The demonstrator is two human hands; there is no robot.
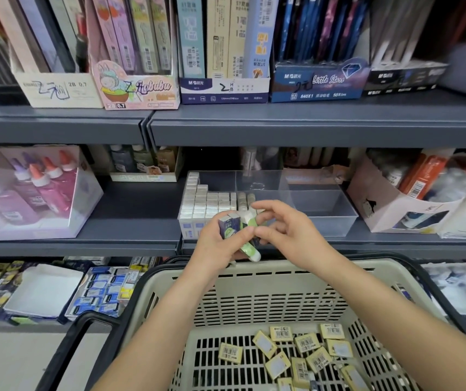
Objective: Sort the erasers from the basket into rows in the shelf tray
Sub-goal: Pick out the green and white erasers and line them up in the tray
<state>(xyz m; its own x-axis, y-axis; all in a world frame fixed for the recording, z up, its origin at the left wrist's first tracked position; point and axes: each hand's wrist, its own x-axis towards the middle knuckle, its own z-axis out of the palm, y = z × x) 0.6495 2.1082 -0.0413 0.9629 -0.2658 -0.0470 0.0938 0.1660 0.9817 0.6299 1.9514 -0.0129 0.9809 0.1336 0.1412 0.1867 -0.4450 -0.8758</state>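
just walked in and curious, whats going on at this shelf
A person is stocking erasers. The left hand grips a bunch of erasers in front of the tray, and the right hand has its fingertips at a green one in that bunch; whether it pinches it is unclear. The tray's left part holds rows of erasers, its right part is bare. Below, loose erasers lie in the basket.

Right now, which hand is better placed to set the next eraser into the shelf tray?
The right hand, probably. Its fingers are loose and appear to hold nothing, right beside the erasers that the left hand grips, and it hovers nearer the unfilled side of the shelf tray.
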